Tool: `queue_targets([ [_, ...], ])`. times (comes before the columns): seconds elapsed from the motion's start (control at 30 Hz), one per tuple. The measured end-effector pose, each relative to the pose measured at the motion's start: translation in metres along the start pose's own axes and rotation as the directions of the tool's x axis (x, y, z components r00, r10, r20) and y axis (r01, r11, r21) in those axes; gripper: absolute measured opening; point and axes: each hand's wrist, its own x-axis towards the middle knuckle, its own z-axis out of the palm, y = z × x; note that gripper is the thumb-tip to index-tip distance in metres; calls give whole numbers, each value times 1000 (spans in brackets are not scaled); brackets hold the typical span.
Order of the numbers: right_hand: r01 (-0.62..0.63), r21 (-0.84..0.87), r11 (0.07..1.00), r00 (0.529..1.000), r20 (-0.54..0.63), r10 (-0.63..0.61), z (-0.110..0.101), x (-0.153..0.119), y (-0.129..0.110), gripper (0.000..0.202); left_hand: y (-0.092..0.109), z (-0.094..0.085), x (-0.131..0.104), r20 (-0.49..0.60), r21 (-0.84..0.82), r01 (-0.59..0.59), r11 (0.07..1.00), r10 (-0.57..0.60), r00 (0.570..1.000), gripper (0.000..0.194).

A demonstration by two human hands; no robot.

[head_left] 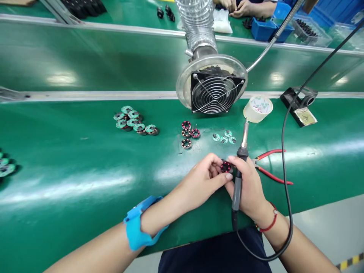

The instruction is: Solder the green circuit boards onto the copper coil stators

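From where I stand, some green-topped parts point(5, 168) sit at the far left edge of the green desk point(71, 151), cut off from my sight. Further along, a close group of coils topped with green boards point(133, 122) lies together, and nearer the person a bright blue wrist strap point(139, 225) circles the left forearm. Beyond that forearm are four bare coil rings point(186, 132), some coppery, some pinkish red, close to one another.

The left hand point(203, 180) comes in low, thumb and fingers pinching a dark ring with pink-red windings point(225, 167), held just above the front of the desk. Over it hangs a fan point(215, 93) behind a wire guard, fed by a silvery duct point(196, 22). A few loose green discs point(224, 139) lie below the fan.

The right hand point(251, 185) is curled round a soldering iron point(237, 191), its fingertips meeting the ring from the right. The iron's tip points away, toward a roll of tape point(254, 113); whether they touch I cannot tell. Just beside the right hand lie red-handled pliers point(270, 175), splayed open. A black cable point(284, 167) loops past them, and at the back right stands an iron holder point(300, 99) with a yellowish sponge point(305, 116).
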Motion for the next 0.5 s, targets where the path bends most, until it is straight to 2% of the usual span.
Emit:
queue_targets([
  [0.1,-68,180,981,998,-5,70,-3,-1,2,55,3,-5,1,59,-143,-20,989,29,998,27],
  [0.17,-77,247,966,997,14,76,-6,-2,3,58,4,-10,2,113,-157,-19,987,37,993,28],
  [0.27,-46,264,963,998,58,32,-7,-2,3,59,2,-16,2,146,-10,-16,1000,17,989,23],
  [0.37,-30,226,974,996,87,11,-6,-2,4,59,1,-18,1,132,137,-1,991,-17,991,28],
  [0.5,-36,183,983,992,126,13,-5,-2,6,55,3,-20,1,141,179,-4,984,-21,990,29],
])
